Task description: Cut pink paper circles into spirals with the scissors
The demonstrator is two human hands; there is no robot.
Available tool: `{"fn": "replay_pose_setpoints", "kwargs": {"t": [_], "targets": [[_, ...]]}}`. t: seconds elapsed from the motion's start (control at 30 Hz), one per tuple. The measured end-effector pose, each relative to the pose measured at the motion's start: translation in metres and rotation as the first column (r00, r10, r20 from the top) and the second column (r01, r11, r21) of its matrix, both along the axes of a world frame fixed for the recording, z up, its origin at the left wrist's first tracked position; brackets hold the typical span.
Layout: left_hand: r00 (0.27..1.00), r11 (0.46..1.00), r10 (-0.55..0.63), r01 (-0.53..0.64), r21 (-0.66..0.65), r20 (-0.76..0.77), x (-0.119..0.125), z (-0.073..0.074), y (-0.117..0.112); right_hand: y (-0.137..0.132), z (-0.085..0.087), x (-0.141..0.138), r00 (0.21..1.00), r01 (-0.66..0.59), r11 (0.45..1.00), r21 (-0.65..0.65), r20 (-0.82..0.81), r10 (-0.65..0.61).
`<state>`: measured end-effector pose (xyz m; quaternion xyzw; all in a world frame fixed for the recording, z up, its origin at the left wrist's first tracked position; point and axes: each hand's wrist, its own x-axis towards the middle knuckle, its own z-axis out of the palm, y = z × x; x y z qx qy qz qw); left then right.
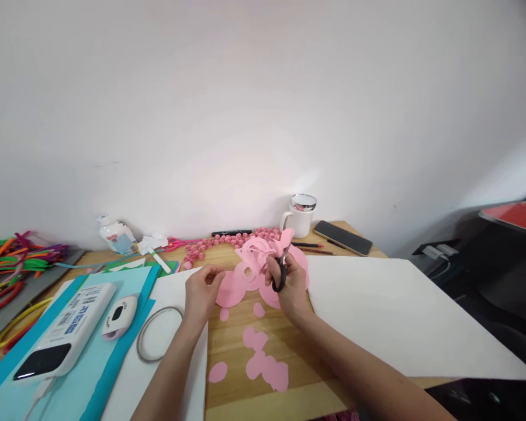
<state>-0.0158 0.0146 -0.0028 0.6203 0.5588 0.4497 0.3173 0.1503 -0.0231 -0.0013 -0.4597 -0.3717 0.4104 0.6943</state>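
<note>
My right hand [291,286] has its fingers through the black-handled scissors [280,275], with the blades pointing up and away. Beside the blades, a curled piece of pink paper [284,237] stands up. My left hand [204,292] pinches the left edge of a round pink paper disc [231,292]. Between both hands lies a heap of pink paper rings and spirals [251,263]. Small pink paper cut-outs [267,369] are scattered on the wooden table nearer to me. Behind the heap runs a row of small rolled pink paper roses [232,238].
A white mug [298,219] and a phone [342,237] stand and lie at the back. White sheets [394,316] flank the work. On the left are a power bank [68,333], a tape ring [142,342], a white bottle [117,237] and colourful pipe cleaners [21,257].
</note>
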Motion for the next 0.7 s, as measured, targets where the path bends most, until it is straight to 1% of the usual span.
{"fn": "replay_pose_setpoints", "kwargs": {"t": [0.03,0.07,0.13,0.2,0.3,0.4,0.43,0.5,0.57,0.6,0.67,0.7], "targets": [[0.997,1.0,-0.022,0.024,0.018,-0.071,0.0,-0.002,0.001,0.001,0.001,0.002,0.999,0.046,0.999,-0.002,-0.007,-0.046],[0.988,0.998,-0.056,0.06,0.022,-0.144,-0.001,-0.003,0.001,0.003,0.0,0.003,0.998,0.066,0.998,-0.012,-0.022,-0.067],[0.947,0.989,-0.141,0.147,0.0,-0.289,-0.001,-0.006,-0.001,0.007,-0.004,0.006,0.997,0.058,0.996,-0.073,-0.05,-0.062],[0.879,0.975,-0.209,0.219,-0.027,-0.429,0.0,-0.008,-0.003,0.012,-0.01,0.007,0.997,0.015,0.986,-0.167,-0.077,-0.028],[0.769,0.957,-0.26,0.285,-0.05,-0.584,0.0,-0.009,-0.007,0.018,-0.018,0.008,0.988,-0.036,0.981,-0.192,-0.153,0.006],[0.697,0.945,-0.277,0.322,-0.056,-0.661,0.001,-0.008,-0.009,0.02,-0.023,0.008,0.983,-0.013,0.985,-0.172,-0.183,-0.019],[0.683,0.943,-0.278,0.328,-0.056,-0.676,0.001,-0.007,-0.009,0.02,-0.023,0.008,0.981,-0.011,0.985,-0.17,-0.194,-0.022],[0.663,0.941,-0.278,0.332,-0.059,-0.695,0.001,-0.007,-0.008,0.019,-0.022,0.007,0.969,-0.046,0.984,-0.17,-0.247,0.002],[0.65,0.94,-0.284,0.335,-0.069,-0.705,0.001,-0.006,-0.008,0.018,-0.02,0.006,0.935,-0.128,0.977,-0.17,-0.35,0.061],[0.647,0.939,-0.284,0.337,-0.069,-0.708,0.001,-0.006,-0.007,0.018,-0.019,0.005,0.905,-0.178,0.97,-0.163,-0.415,0.097],[0.64,0.934,-0.289,0.351,-0.064,-0.712,0.001,-0.006,-0.007,0.017,-0.017,0.005,0.82,-0.299,0.944,-0.139,-0.543,0.18],[0.635,0.931,-0.291,0.361,-0.058,-0.715,0.001,-0.006,-0.007,0.017,-0.016,0.006,0.765,-0.368,0.922,-0.119,-0.602,0.227]]}}
